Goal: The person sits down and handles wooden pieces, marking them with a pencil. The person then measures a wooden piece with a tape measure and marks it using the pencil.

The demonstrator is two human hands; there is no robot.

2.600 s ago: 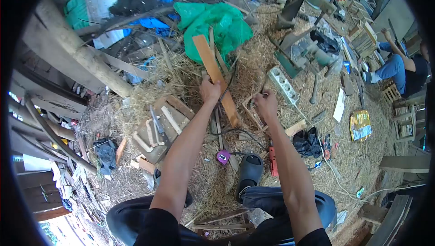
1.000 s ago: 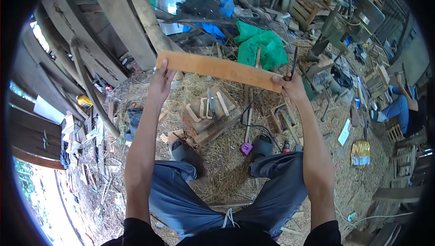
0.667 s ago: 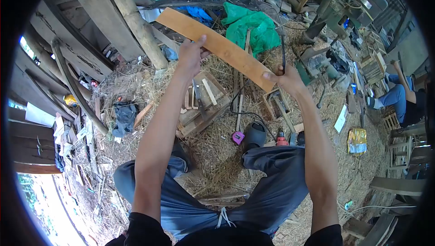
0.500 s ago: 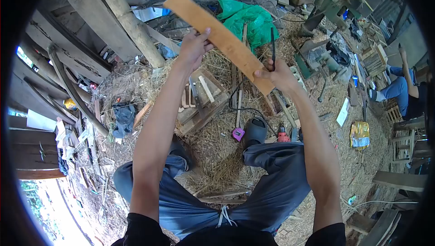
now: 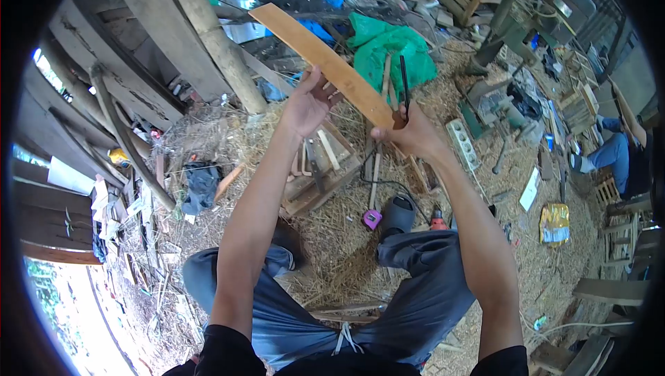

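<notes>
A flat, straight wooden board is held up in front of me, slanting from upper left to lower right. My left hand is at its lower edge near the middle, thumb up against the wood and fingers partly curled beneath. At the near right end, my right hand grips the board with the thumb on its face. A thin black stick, like a pen or marker, also stands up from the right hand. Below the board, a low wooden block carries several wood strips and a chisel-like tool.
On the straw-covered ground lie a pink tape measure, a red drill and a white power strip. Green plastic sheeting lies ahead. A machine stands at upper right. Another person sits far right.
The board has tilted slightly and its right end has come up and left with my right hand. My left hand has turned, showing more palm. The whole view has shifted a little.
</notes>
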